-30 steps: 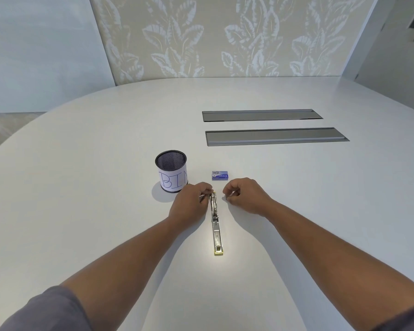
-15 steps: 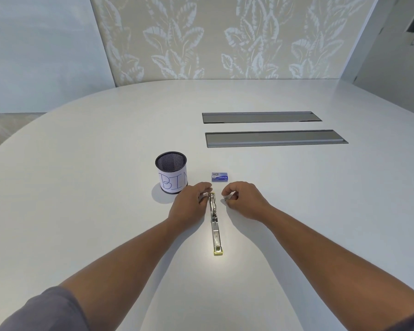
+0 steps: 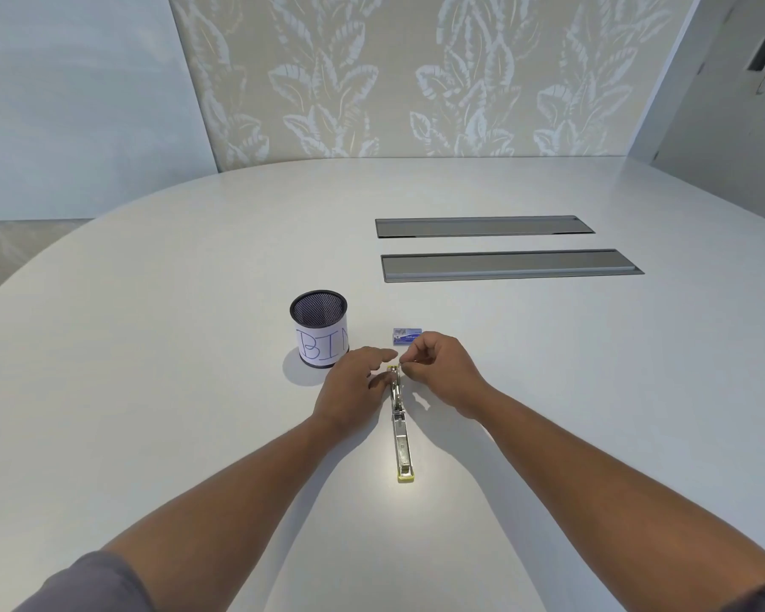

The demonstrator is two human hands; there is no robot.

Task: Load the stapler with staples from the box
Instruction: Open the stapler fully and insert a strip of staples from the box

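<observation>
The stapler (image 3: 401,430) lies folded out flat on the white table (image 3: 151,390), a long metal strip with yellow ends pointing away from me. My left hand (image 3: 354,386) rests against its far half on the left, thumb touching the metal. My right hand (image 3: 442,368) hovers over the far tip, thumb and forefinger pinched on what looks like a thin strip of staples; it is too small to make out well. Just beyond the right knuckles lies the small blue staple box (image 3: 406,336).
A black mesh cup (image 3: 320,328) with a paper label reading "BIN" stands left of the staple box. Two long grey cable hatches (image 3: 509,265) are set into the table farther back on the right. A leaf-patterned wall closes the far side.
My right hand has lifted off the table and moved left and forward, over the stapler's far tip. The left hand's fingers have spread a little beside the stapler.
</observation>
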